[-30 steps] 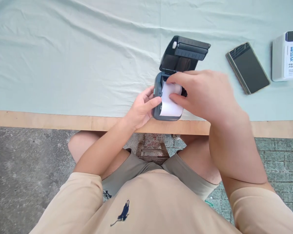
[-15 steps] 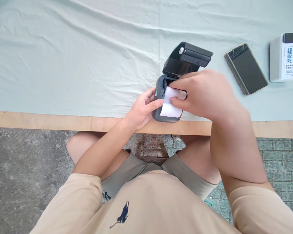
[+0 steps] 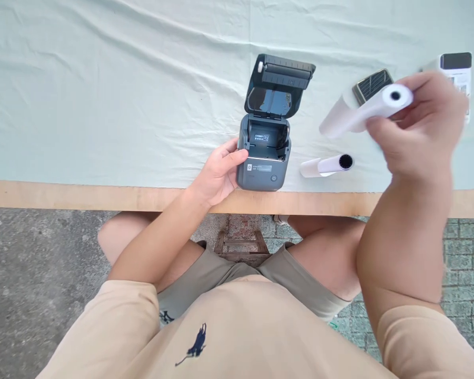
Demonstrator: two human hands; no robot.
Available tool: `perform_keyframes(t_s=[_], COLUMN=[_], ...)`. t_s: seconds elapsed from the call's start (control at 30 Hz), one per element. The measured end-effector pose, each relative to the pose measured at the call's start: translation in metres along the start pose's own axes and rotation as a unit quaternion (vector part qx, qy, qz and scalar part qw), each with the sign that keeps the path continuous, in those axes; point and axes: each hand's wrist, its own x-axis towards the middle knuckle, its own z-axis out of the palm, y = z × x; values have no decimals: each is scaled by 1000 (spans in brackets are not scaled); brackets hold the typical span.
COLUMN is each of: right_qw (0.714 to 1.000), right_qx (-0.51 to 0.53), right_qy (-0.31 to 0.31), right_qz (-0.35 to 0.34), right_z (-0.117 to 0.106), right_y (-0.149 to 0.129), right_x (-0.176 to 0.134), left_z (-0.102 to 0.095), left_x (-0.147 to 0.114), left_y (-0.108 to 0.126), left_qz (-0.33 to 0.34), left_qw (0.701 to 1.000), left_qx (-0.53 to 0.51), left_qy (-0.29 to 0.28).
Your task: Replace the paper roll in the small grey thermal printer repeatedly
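Observation:
My left hand point(image 3: 222, 173) is closed on the left side of a dark grey label printer point(image 3: 260, 176), its thumb resting at the front corner. The printer's lid point(image 3: 276, 87) stands raised, and no paper lies in its bay. Off to the right, my right hand point(image 3: 422, 126) pinches a white paper roll point(image 3: 379, 105) with a dark core, above the table. A loose strip of paper hangs from that roll toward the left. Between printer and right hand, a smaller white paper roll point(image 3: 329, 165) with a black core end lies on the cloth, partly unrolled.
Behind the held roll lies a phone point(image 3: 373, 86), partly covered by it. A white box point(image 3: 456, 61) with a black top edge stands at the far right, partly behind my right hand. Pale cloth point(image 3: 122, 105) covers the table, with a bare wooden front edge point(image 3: 82, 196).
My right hand has left the printer and moved right, now holding the larger paper roll. The paper is out of the bay. The smaller roll has come into view.

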Motion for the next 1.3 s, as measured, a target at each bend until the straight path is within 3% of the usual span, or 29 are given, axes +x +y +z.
perform_keyframes(t_s=[0.07,0.2,0.3,0.4,0.43,0.5,0.57,0.63,0.83,1.0,1.1,1.17,1.3], right_qw=[999,975,969,956,956,967,968,964,966,961,929,916,954], right_qx=[-1,37,76,112,122,160,210,238,242,274,347,367,263], right_qy=[33,156,161,214,211,136,34,-13,7,34,6,-38,-91], right_qz=[37,152,172,166,161,146,130,121,91,-12,-126,-157,-115], right_z=[-4,2,12,9,6,-2,-4,-1,12,1,-2,-1,7], right_y=[36,105,135,150,153,156,154,147,117,98,76,55,14], right_x=[-4,-3,-7,-28,-37,-53,-63,-65,-46,-40,-34,-26,-6], left_z=[2,6,8,9,9,8,7,6,7,5,4,4,9], left_x=[1,2,2,1,1,1,1,2,2,2,2,2,2], left_y=[1,4,5,4,4,3,3,3,3,1,0,0,-1], left_qz=[5,4,3,7,8,5,-2,-4,4,2,-4,-2,12], left_qw=[1000,1000,1000,1000,1000,1000,1000,1000,1000,1000,1000,1000,1000], left_qx=[-4,-7,-16,-21,-19,-17,-18,-21,-17,-19,-26,-29,-17], left_qy=[-3,-8,7,8,4,-3,-7,-7,-8,-6,3,5,10])
